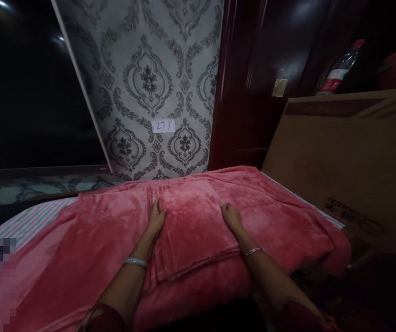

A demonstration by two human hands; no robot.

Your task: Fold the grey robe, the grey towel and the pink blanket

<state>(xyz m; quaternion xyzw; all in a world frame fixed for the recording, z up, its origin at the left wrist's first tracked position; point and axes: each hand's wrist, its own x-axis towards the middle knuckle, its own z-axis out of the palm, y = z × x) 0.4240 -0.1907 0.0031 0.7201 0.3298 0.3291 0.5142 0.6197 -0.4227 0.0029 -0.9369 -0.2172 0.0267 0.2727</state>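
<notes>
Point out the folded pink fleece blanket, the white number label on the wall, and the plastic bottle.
folded pink fleece blanket (192, 230): head view, middle of top layer.
white number label (163, 126): head view, its centre.
clear plastic bottle (339, 71): head view, its red-labelled body.

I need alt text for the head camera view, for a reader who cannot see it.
Two bare hands, left hand and right hand, press flat on either side of a folded pink blanket lying on a bed. Behind are patterned wallpaper with a label reading 277, and a cardboard box at right.

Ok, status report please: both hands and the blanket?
Left hand flat on folded pink blanket, left edge. Right hand flat, right edge. Cardboard box alongside, apart.
</notes>
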